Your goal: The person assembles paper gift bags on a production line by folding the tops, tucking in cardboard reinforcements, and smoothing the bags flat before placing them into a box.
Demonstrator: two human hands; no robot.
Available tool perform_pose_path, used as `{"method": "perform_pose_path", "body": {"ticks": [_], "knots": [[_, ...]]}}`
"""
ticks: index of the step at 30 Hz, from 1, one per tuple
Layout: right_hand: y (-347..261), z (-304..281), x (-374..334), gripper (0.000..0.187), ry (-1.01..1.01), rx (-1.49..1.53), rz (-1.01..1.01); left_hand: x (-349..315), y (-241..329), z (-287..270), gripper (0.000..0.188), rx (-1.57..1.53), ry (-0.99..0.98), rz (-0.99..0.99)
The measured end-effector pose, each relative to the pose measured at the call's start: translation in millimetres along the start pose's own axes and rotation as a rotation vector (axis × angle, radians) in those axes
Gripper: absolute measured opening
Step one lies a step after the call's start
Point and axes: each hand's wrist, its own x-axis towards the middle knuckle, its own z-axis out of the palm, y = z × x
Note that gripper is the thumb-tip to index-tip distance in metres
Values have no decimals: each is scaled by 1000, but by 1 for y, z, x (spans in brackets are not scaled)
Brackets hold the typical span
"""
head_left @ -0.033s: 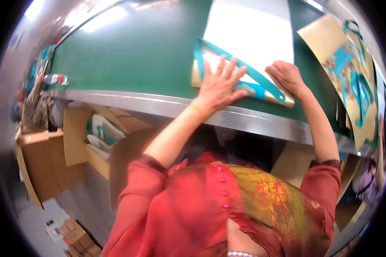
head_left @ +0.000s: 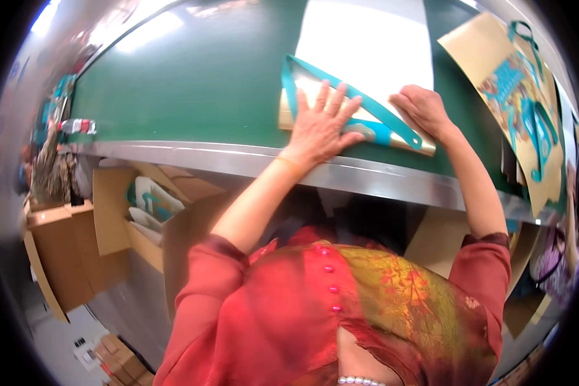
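Observation:
On the green worktop lies a flat white and gold paper piece that looks like a gift bag, its gold strip toward me. A teal ribbon runs slantwise across it, with one end at an eyelet on the right of the gold strip. My left hand presses flat on the strip and ribbon, fingers spread. At the right edge of the white part my right hand is closed like a fist, knuckles up. Whether anything is inside its curled fingers is hidden.
Gold bags with teal ribbons lie at the right end of the green worktop, which has a metal front edge. A bottle lies at the left. Below stand open cardboard boxes; one holds white and teal pieces. Another person is at far right.
The picture has shifted slightly, so the bag and hands appear a little farther left. Both hands keep nearly the same pose and place on the bag.

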Motion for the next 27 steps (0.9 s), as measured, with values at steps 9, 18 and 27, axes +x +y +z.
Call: {"method": "perform_pose_path", "body": {"ticks": [9, 18, 27], "knots": [[3, 7, -19, 2, 277, -470, -359, 8, 5, 11, 65, -29, -147, 33], [26, -2, -25, 23, 153, 166, 133, 12, 2, 15, 64, -41, -159, 77], [11, -35, -47, 28, -82, 443, 425, 9, 6, 10, 64, -72, -78, 70]]}}
